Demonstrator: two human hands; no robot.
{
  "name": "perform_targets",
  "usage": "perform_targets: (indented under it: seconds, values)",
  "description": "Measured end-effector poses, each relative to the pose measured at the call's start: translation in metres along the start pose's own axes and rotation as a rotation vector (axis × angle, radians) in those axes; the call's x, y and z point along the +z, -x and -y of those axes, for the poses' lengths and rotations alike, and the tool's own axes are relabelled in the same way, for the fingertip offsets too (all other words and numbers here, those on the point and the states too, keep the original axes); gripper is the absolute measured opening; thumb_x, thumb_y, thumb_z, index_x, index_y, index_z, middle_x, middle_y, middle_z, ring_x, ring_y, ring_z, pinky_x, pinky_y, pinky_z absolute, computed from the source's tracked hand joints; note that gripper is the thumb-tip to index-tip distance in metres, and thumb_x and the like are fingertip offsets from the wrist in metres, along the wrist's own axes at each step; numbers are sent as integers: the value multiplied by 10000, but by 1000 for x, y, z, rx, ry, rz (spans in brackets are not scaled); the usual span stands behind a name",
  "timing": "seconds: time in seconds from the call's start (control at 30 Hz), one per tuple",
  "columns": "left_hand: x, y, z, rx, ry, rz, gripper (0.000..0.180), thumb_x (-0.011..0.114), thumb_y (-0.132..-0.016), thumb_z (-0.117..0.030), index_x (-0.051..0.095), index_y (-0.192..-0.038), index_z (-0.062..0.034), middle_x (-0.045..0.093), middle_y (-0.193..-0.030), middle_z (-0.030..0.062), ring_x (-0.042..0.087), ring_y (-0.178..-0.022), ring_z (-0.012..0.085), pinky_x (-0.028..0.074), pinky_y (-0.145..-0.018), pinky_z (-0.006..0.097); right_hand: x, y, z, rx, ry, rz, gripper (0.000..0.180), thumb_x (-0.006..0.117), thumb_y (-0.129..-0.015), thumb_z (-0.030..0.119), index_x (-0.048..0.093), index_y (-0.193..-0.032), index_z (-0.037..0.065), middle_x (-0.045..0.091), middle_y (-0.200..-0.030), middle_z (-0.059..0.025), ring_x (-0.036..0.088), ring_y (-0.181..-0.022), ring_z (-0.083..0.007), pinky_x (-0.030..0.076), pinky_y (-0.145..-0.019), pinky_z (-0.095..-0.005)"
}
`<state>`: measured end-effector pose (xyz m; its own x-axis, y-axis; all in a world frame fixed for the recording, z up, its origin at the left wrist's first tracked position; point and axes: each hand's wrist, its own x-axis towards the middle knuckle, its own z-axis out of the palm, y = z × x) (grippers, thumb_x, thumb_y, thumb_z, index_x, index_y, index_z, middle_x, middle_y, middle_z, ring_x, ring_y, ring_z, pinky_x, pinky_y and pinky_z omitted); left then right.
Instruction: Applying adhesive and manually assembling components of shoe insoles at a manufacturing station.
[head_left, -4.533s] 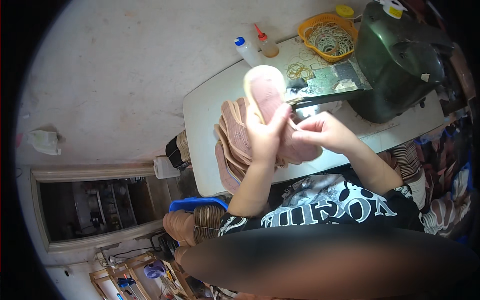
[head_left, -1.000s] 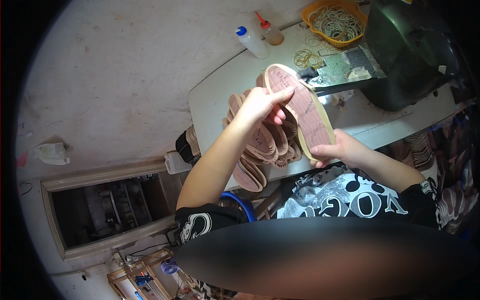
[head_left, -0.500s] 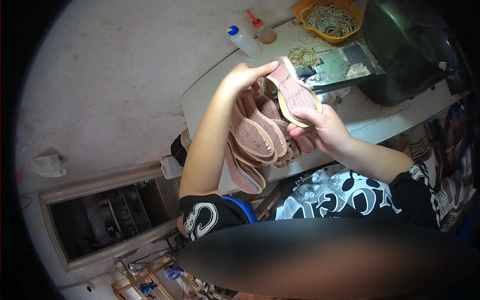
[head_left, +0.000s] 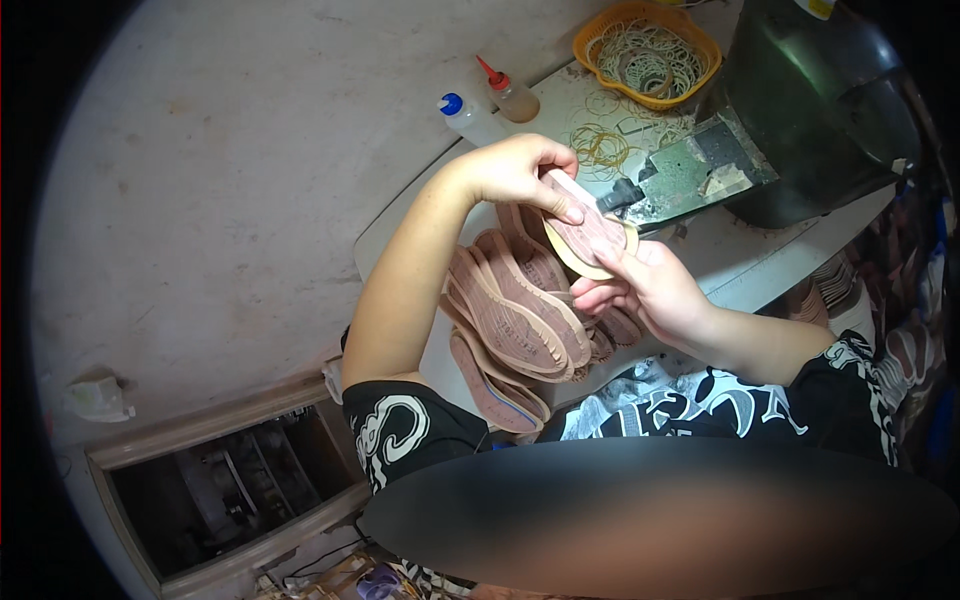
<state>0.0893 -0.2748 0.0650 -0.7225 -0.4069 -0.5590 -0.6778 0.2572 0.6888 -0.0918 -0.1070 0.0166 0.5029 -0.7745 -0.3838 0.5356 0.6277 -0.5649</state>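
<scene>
Pink shoe sole held in both hands over a worktable

Hands are seen from above, meeting over a pale worktable [head_left: 740,270]. One pink shoe sole [head_left: 585,235] with a tan rim is gripped between them: the left hand [head_left: 520,170] is curled over its upper end, thumb pressed on the ribbed face, while the right hand [head_left: 655,290] pinches the lower end from beneath. The sole is held just above a fanned stack of similar soles [head_left: 520,310] lying at the table's near edge. Just beyond the held sole, a dark machine [head_left: 810,100] with a worn green plate [head_left: 690,170] is seen. Farther back stand two small squeeze bottles [head_left: 490,105] and an orange basket of rubber bands [head_left: 645,50], with loose bands scattered beside it.

As a judgement, the stack looks precarious: its lowest soles overhang the edge, so a nudge from a forearm could send them to the floor. The held sole, gripped only at its ends, could flex and slip toward the machine.
</scene>
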Motion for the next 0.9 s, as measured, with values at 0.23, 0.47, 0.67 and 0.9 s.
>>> perform_targets:
  seconds: [0.23, 0.47, 0.67, 0.9]
  values:
    - [3, 8, 12, 26, 53, 2, 374, 795, -738, -347, 546, -812, -78, 540, -703, -20, 463, -674, 85, 387, -581, 265, -6, 5, 2, -13, 55, 78, 379, 449, -1008, 259, 541, -1154, -79, 645, -1066, -186, 669, -947, -216, 515, -874, -319]
    - [19, 42, -20, -2, -178, -51, 317, 642, -847, -364, 582, -914, -60, 607, -725, 136, 563, -660, 266, 430, -613, 366, 0, 5, 18, 9, 41, 57, 415, 403, -1024, 265, 551, -1167, -95, 641, -1088, -180, 666, -974, -236, 504, -912, -313]
    - [38, 46, -21, -10, -134, -143, 314, 576, -902, -364, 562, -916, -51, 610, -737, 162, 583, -682, 316, 445, -627, 392, -1, 4, 25, -18, 50, 41, 397, 401, -1021, 232, 568, -1154, -102, 641, -1116, -184, 668, -962, -230, 509, -903, -298]
    - [53, 56, -37, -236, -74, -181, 371, 544, -914, -385, 579, -926, -15, 634, -805, 196, 620, -762, 353, 474, -697, 425, 0, 0, 28, 4, 84, 55, 382, 426, -1010, 226, 604, -1097, -100, 662, -1069, -172, 678, -914, -206, 526, -875, -278]
